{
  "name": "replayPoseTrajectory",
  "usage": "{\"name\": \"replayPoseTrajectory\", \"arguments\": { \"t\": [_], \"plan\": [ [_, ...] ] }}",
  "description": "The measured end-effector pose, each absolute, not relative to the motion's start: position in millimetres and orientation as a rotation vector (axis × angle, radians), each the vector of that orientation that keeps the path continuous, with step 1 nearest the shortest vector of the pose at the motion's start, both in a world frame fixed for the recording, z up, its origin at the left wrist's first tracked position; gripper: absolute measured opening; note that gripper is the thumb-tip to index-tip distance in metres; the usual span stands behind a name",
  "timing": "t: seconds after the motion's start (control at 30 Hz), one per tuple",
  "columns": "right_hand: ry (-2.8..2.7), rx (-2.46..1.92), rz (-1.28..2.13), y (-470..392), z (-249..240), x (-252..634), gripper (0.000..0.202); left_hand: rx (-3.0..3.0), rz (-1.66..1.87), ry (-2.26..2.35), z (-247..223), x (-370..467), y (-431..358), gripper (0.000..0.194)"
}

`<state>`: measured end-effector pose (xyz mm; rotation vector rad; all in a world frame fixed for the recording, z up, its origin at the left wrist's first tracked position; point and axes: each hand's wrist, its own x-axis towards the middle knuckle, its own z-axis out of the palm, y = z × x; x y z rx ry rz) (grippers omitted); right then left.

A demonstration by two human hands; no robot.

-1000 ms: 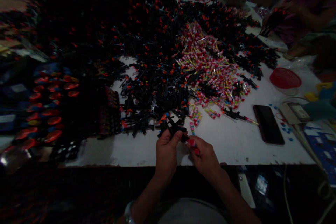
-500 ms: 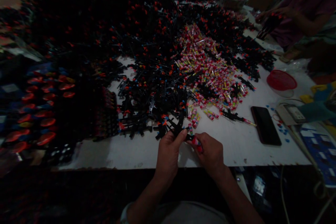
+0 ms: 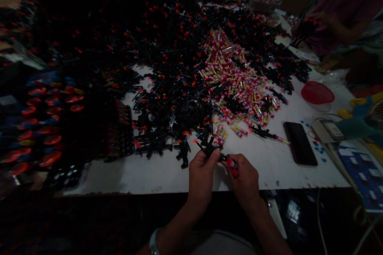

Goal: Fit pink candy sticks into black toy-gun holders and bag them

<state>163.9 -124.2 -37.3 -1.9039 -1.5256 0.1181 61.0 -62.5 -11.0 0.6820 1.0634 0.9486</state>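
Near the table's front edge, my left hand [image 3: 202, 175] is closed on a small black toy gun [image 3: 207, 146] with an orange tip pointing up and left. My right hand [image 3: 244, 179] pinches a small tube with red ends [image 3: 232, 166] at the back end of the toy gun. The two hands are close together. Just beyond them lie a few pink and yellow candy tubes [image 3: 220, 134] and a large heap of the same tubes [image 3: 236, 75], with many black toy guns [image 3: 179, 103] around it.
A phone [image 3: 300, 143], a red mesh basket [image 3: 317, 92] and small blue caps lie on the white table [image 3: 143, 177] at the right, near a teal fan [image 3: 354, 127]. Filled trays [image 3: 119, 131] stand at the left. Another person [image 3: 344, 16] holds black toys at the upper right.
Both hands, with the toy gun and tube, have shifted slightly right. The camera view has moved a little. The other person's hands have moved slightly.
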Motion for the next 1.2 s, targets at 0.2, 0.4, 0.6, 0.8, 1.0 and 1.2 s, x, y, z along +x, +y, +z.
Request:
{"name": "replayPoseTrajectory", "arguments": {
  "t": [0.2, 0.4, 0.6, 0.8, 1.0, 1.2],
  "plan": [
    [-1.483, -1.936, 0.151, -124.1, -44.8, 165.5, 0.027, 0.923, 0.838, 1.015, -13.1, 60.3, -55.1, 0.025],
    [-1.26, -2.098, -0.369, -123.4, -28.5, 242.1, 0.032, 1.686, 0.951, 1.227, -4.7, 50.3, -14.7, 0.027],
    [-1.417, -2.023, -0.14, -95.4, -25.6, 226.9, 0.028, 2.22, 0.692, 1.631, -5.7, 62.3, 35.5, 0.048],
    [-1.854, -2.095, 0.121, -70.7, -42.4, 196.4, 0.04, 2.364, 0.603, 1.636, -14.5, 59.6, 44.1, 0.02],
    [-1.783, -2.024, 0.111, -64.8, -41.2, 212.0, 0.015, 1.883, 0.931, 1.451, -18.5, 46.3, 42.5, 0.014],
    [-1.15, -1.718, 0.697, -73.1, -27.8, 187.4, 0.021, 1.063, 0.903, 1.021, -9.0, 32.4, 7.5, 0.015]
  ]
}}
